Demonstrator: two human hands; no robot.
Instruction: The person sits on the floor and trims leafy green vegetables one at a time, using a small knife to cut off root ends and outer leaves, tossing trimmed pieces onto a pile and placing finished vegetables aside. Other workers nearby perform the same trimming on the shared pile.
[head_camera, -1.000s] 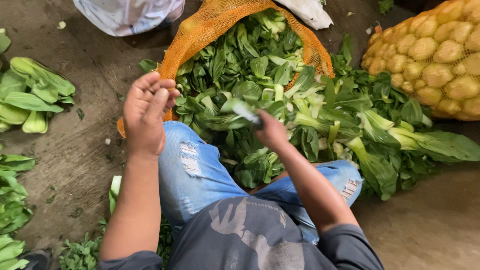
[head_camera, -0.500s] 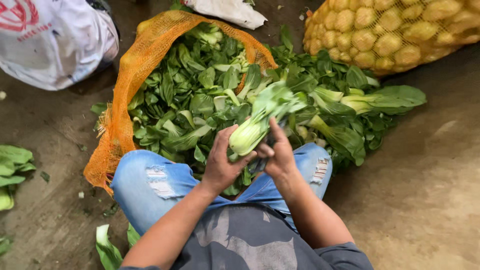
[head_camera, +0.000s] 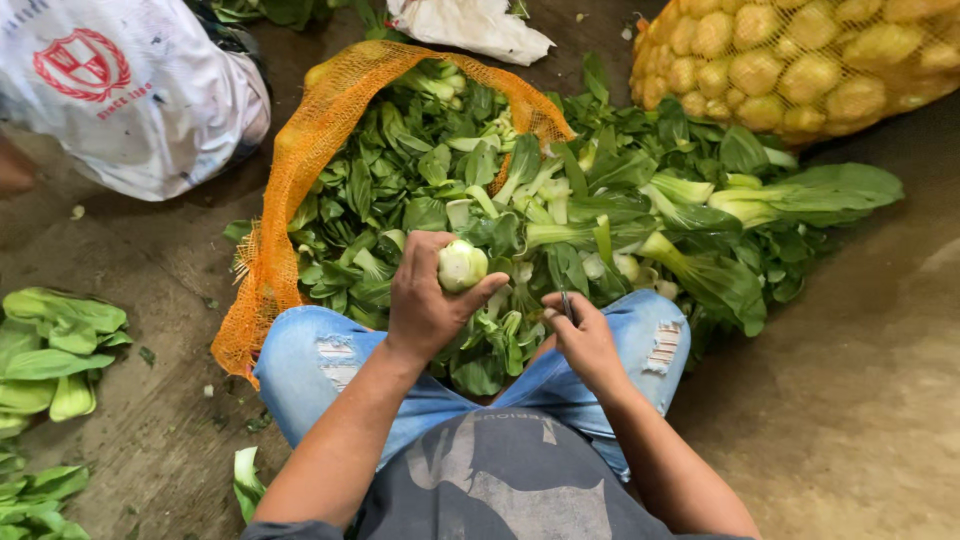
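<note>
- Left hand (head_camera: 425, 300) is wrapped around a bok choy head (head_camera: 462, 266), fingers closed on it, pale cut base facing up toward the camera.
- The head sits at the fingertip end of the left hand, above the gap between the person's knees.
- Right hand (head_camera: 585, 335) is closed on a small knife (head_camera: 566, 304); only a thin dark sliver shows above the fingers, blade detail too small to tell.
- Knife tip points away from the person, just right of the held head, not touching it.
- The hands are near each other but apart, with loose leaves between them.
- Ahead of both hands: a big pile of bok choy (head_camera: 520, 200) spilling from an orange mesh sack (head_camera: 290, 190), which lies open on the floor.
- The sack's edge runs down the outer side of the left hand, past the left knee.
- Beyond the right hand, far side of the pile: a yellow mesh sack of potatoes (head_camera: 790, 60).
- Well left of the left hand: a small stack of trimmed bok choy (head_camera: 50, 350) on the concrete floor (head_camera: 850, 400).
- Beyond the left hand, top corner: another person in a white shirt (head_camera: 130, 90), crouched beside the orange sack.
- The person's jeans (head_camera: 320, 360) frame the work area under both hands.
</note>
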